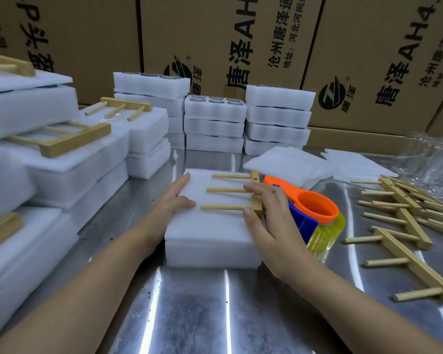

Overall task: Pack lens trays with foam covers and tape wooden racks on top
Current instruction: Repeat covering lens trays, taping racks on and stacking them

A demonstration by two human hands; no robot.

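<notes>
One foam-covered lens tray sits mid-desk with a wooden rack on top, seemingly untaped. The left hand lies flat, fingers spread, on the cover's edge; the right hand rests straight fingers on the rack. The tape dispenser waits just beside it, and uncovered trays stand stacked behind.

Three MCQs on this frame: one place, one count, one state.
1. The tape dispenser sits: A) left of the foam-covered tray; B) right of it, beyond the right hand; C) on a carton.
2. Pegs on the rack atop that tray: A) three; B) two; C) five.
3. The left hand: A) grips the dispenser; B) holds a loose rack; C) rests open on the tray's foam edge.
Key: 1B, its orange body shows past the right hand. 2A, three pegs point left. 3C, its fingers lie straight on the foam.
</notes>
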